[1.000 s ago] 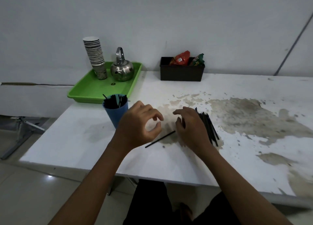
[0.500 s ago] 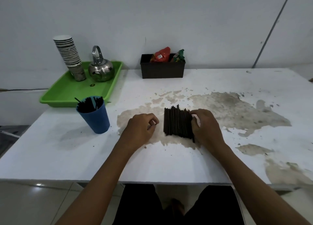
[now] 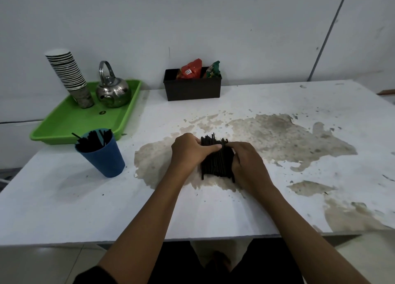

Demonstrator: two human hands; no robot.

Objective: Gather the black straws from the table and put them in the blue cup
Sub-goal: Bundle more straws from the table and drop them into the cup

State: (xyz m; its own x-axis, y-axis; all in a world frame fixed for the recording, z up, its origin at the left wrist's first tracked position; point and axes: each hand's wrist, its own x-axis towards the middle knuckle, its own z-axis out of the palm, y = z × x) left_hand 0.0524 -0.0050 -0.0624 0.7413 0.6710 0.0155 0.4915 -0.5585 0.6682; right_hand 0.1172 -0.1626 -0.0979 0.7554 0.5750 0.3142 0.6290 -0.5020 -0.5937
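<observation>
A: Status of hands?

B: Both on the bundle of black straws (image 3: 215, 161), mid-table, on the worn brown patch. Left hand (image 3: 188, 150) cups the bundle's left side, fingers curled over the far end, thumb laid across the top. Right hand (image 3: 248, 164) curls round the right side, fingers bent against the straws. Bundle lies flat on the white table (image 3: 213, 215), straws running near to far, squeezed between the two hands.

A: Blue cup?

B: Blue cup (image 3: 103, 157) stands upright at left, well apart from the hands, nearer than the tray. Already holds a number of black straws, ends sticking up past the rim, a few tilted left.

A: Other items?

B: Green tray (image 3: 70, 123) far left, overhanging the table edge; on it a stack of paper cups (image 3: 68, 74) and a steel kettle (image 3: 112, 90), side by side. Black box (image 3: 192, 86) against the far wall w/ red and green snack packets inside. Table surface stained & peeling on the right half.
</observation>
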